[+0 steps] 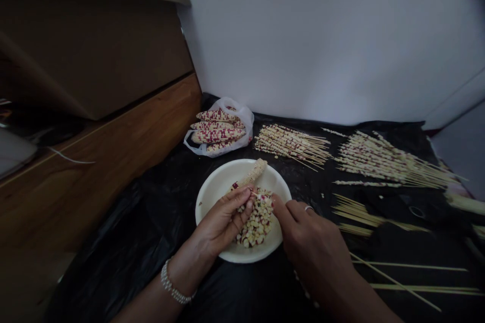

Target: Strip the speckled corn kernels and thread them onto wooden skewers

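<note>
Over a cream bowl [204, 181], my left hand [227, 214] pinches what looks like a corn kernel at its fingertips. My right hand [308, 234], wearing a ring, is closed just to the right, its thumb and index finger together. A thin pale skewer tip [256, 194] shows between the two hands; most of its length is hidden behind my right fingers. Loose cream and dark red corn kernels [255, 229] lie in the bowl below. A partly stripped corn cob [254, 172] leans on the bowl's far rim, behind my left fingers.
Speckled corn cobs [217, 135] fill a plastic bag [248, 121] beyond the bowl. Two piles of kernel-threaded skewers [290, 144] [382, 161] lie behind and right. Bare skewers [364, 212] spread on the black plastic sheet [144, 222]. A white wall [326, 35] and cardboard box [94, 50] bound the space.
</note>
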Tool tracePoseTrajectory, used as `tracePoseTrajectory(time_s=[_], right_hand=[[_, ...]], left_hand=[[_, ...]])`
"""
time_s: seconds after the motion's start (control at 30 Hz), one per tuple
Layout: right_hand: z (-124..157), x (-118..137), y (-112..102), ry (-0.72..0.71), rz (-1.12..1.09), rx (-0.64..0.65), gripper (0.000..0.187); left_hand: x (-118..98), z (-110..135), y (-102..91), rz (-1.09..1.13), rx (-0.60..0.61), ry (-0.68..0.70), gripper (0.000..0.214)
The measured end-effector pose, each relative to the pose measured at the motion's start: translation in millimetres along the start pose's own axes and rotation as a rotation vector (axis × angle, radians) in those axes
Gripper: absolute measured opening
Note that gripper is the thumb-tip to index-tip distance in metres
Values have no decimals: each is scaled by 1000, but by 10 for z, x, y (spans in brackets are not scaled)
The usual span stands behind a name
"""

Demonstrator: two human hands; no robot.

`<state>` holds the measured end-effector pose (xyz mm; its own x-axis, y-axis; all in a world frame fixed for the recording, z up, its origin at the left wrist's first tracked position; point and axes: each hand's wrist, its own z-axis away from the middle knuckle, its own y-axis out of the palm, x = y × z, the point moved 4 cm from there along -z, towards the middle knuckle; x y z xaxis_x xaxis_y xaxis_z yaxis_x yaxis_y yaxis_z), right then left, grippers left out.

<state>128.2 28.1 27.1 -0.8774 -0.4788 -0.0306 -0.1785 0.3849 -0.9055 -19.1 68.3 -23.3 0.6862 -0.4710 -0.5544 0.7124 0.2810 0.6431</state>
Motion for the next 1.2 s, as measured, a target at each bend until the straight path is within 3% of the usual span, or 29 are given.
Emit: tracePoseTrajectory(time_s=[0.43,1.2], right_hand=[[-3,20,-53,-25,-15,-55,44],[-4,82,-51,-24,-14,-29,44]], left_hand=[[1,24,24,54,11,-66,9],[15,44,32,-94,58,-56,5]])
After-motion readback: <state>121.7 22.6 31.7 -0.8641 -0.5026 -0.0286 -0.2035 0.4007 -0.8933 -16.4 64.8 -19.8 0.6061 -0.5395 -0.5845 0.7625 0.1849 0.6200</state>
